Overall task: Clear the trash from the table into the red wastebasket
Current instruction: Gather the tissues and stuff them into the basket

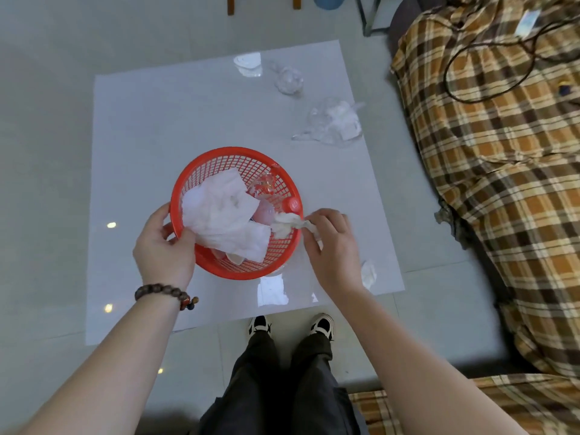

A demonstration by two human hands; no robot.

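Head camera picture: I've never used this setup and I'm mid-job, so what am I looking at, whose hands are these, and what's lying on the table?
There is no robot here. The one picture comes from a camera worn on a person's head, looking down at their own two bare hands; their legs and shoes show at the bottom. The left hand grips the rim of the red wastebasket, which already holds a large white tissue and a bottle with a red cap. The right hand pinches a crumpled tissue at the basket's edge. On the glossy table remain a clear plastic wad, a plastic bag with white paper, a clear piece at the far edge and a small tissue scrap.
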